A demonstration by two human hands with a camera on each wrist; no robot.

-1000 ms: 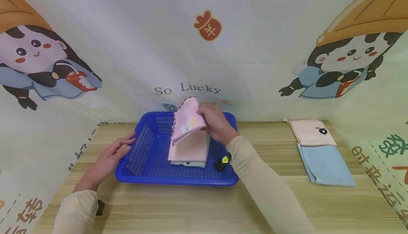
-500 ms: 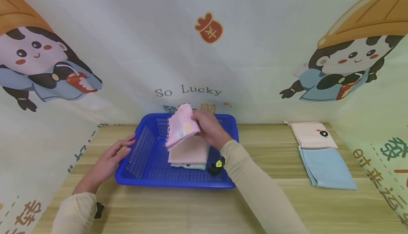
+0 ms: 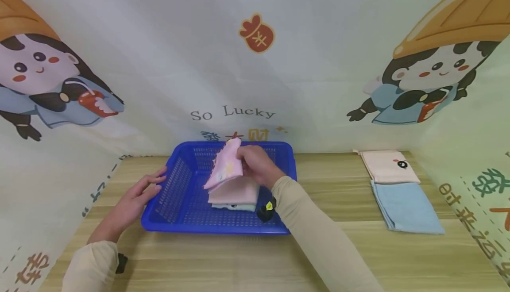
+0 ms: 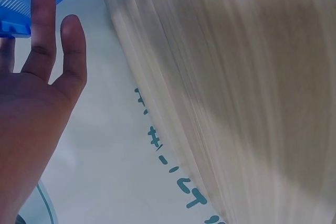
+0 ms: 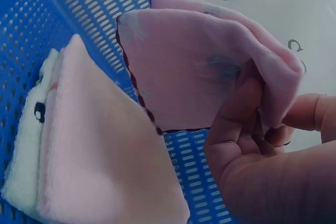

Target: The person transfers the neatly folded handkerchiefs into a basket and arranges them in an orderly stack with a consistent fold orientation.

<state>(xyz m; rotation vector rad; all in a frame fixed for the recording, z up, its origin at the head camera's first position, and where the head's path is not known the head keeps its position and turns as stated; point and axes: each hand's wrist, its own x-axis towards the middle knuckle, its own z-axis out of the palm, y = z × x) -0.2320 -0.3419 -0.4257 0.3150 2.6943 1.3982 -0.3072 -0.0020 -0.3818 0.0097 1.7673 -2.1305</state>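
Observation:
My right hand (image 3: 256, 164) pinches a folded pink towel (image 3: 226, 168) with a dark stitched edge, held tilted above the blue plastic basket (image 3: 217, 229). Below it in the basket lies a stack: a plain pale pink folded towel (image 5: 110, 156) over a whitish-green one (image 5: 26, 145) with a small black eye motif. The right wrist view shows the held towel apart from the stack's left part. At the basket's left side, my left hand (image 3: 137, 197) touches the outer wall with extended fingers; the left wrist view shows those fingers (image 4: 43, 30) straight beside the basket's edge.
On the wooden table (image 3: 247, 261) at the right lie a folded cream towel (image 3: 384, 167) with a black bird-like motif and a folded light blue towel (image 3: 408, 208). A printed cloth backdrop (image 3: 311, 75) rises right behind the basket.
The right hand has lowered the pink towel toward the stack and shifted it slightly left. The left hand stays at the basket's side.

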